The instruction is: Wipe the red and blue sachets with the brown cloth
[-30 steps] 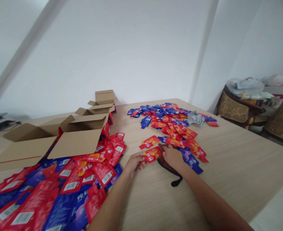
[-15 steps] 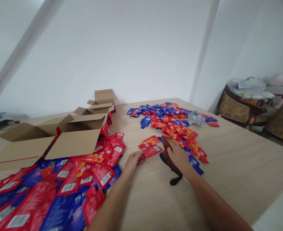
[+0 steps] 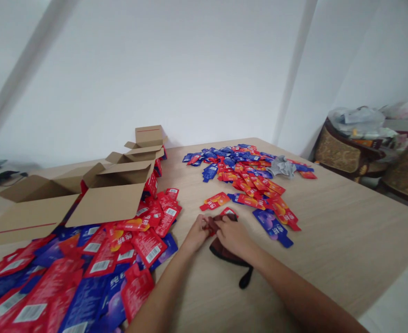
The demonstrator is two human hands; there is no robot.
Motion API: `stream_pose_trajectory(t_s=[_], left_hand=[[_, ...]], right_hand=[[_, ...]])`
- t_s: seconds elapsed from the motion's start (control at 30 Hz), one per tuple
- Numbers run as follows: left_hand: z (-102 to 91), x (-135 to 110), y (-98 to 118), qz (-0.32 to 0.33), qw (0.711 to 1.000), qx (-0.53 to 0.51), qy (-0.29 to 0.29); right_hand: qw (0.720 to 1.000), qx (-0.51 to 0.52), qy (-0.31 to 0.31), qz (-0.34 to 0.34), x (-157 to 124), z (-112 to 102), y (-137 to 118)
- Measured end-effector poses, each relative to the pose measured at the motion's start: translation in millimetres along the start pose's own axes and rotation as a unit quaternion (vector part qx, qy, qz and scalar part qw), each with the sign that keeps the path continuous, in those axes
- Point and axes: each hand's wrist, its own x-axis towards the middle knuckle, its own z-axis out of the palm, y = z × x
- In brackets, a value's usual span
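Observation:
A brown cloth pouch (image 3: 229, 253) with black trim and a short black strap is between my hands over the tabletop. My right hand (image 3: 232, 237) is closed on it from above. The fingers of my left hand (image 3: 197, 232) are bent and pinched at the pouch's left edge, by a bit of red packet; their exact grip is partly hidden. Just behind the pouch a red packet (image 3: 229, 211) shows partly. An orange-red packet (image 3: 215, 201) lies flat a little farther back. To the right rests a blue packet (image 3: 272, 226).
Several open cardboard boxes (image 3: 107, 203) stand in a row at left. Red and blue packets (image 3: 100, 266) are heaped before them. Another packet pile (image 3: 242, 162) spreads across the table's back, beside crumpled grey material (image 3: 282, 167). Chairs holding bags (image 3: 358, 122) stand at right.
My right hand has brought the pouch left and nearer to my left hand, so the two now meet. The red packet by my left hand is now mostly covered.

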Motion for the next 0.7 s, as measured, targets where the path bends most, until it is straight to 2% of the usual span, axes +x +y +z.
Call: stream_pose_trajectory(t_s=[0.1, 0.13, 0.27, 0.33, 0.47, 0.6, 0.7], left_hand=[[0.1, -0.8, 1.9, -0.03, 0.999, -0.006, -0.011], [0.4, -0.9, 2.9, -0.036, 0.999, -0.003, -0.009], [2.7, -1.1, 5.8, -0.035, 0.999, -0.01, 0.003], [3.8, -1.2, 5.5, -0.031, 0.999, -0.014, 0.006], [1.9, -1.3, 9.6, -0.039, 0.999, -0.018, 0.001], [-16.5, -2.7, 32.3, -0.026, 0.998, -0.055, 0.024], [-40.5, -4.6, 50.3, 0.028, 0.992, -0.086, 0.092]], right_hand=[[0.997, -0.022, 0.006, 0.069, 7.5, -4.6, 12.2], [0.997, -0.028, 0.011, 0.073, 7.3, -4.4, 13.6], [1.0, -0.014, 0.015, -0.013, -2.3, 3.0, 5.8], [1.0, 0.0, 0.003, -0.022, -3.2, 4.0, 6.2], [0.998, -0.003, -0.006, 0.064, 8.8, -3.8, 30.0], [0.991, -0.021, 0.008, 0.13, 16.5, -5.7, 51.8], [0.991, -0.025, 0.015, 0.129, 15.0, -2.1, 54.4]])
